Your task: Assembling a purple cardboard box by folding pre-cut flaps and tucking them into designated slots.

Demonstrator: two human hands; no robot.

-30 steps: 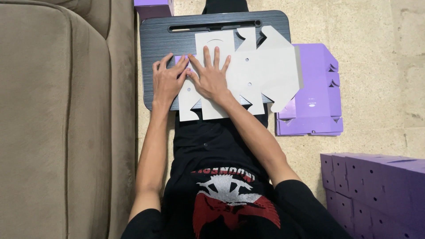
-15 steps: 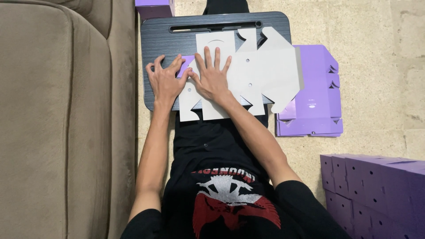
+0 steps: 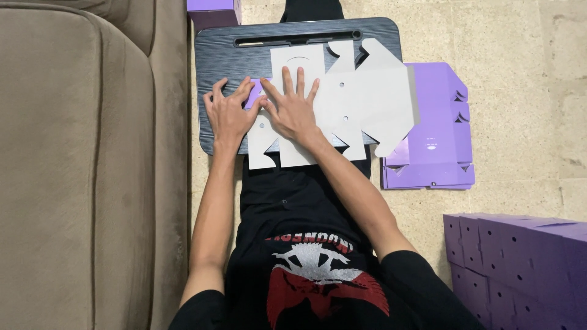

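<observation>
Basically mid-fold on a flat grey die-cut cardboard box blank [image 3: 342, 101]

Left hand [image 3: 227, 113] and right hand [image 3: 292, 110] both press open-palmed on its left flaps, gripping nothing, atop the dark ridged lap counter [image 3: 226, 46]. Next move probably needs a firm crease. Beige sofa [image 3: 79, 171] crowds the left; flat purple blanks [image 3: 437, 143] sit right, floor beyond is freer.

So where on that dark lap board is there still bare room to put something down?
Bare room: the lap board's left strip beside the sofa, above the left hand, and the narrow band by the slot. Crowded: the flat grey cardboard cutout covers the middle and right, pressed by the right hand.
</observation>
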